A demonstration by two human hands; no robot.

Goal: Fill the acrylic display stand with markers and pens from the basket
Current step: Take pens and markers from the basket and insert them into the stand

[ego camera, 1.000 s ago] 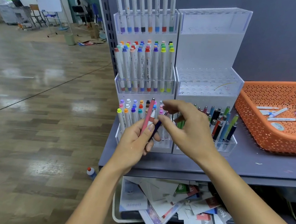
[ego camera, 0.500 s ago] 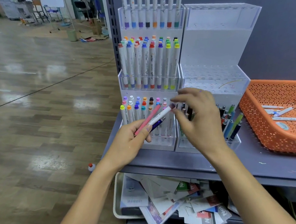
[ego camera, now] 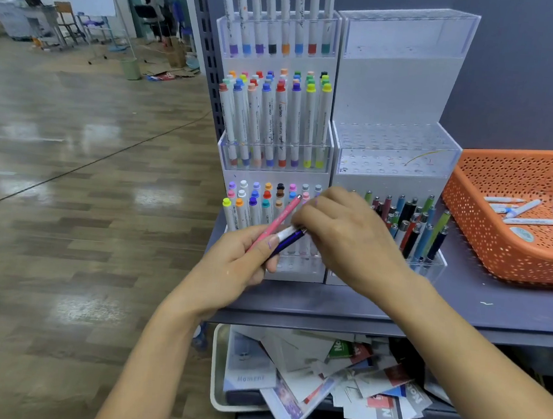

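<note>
While the left hand (ego camera: 240, 260) keeps a spare bundle ready, the right hand (ego camera: 350, 236) draws one marker off for the acrylic display stand (ego camera: 401, 86).
Gripped low, the pink pen (ego camera: 279, 219), white marker (ego camera: 286, 233) and dark blue pen (ego camera: 287, 242) fan toward one o'clock, probably so that each can be pulled off singly, at the stand's six o'clock. The right forearm comes in from five o'clock, palm down, with the fingers curled onto the white marker's far end in what looks like a pinch. At the stand's three o'clock, the basket (ego camera: 499, 261) holds a few markers.
</note>
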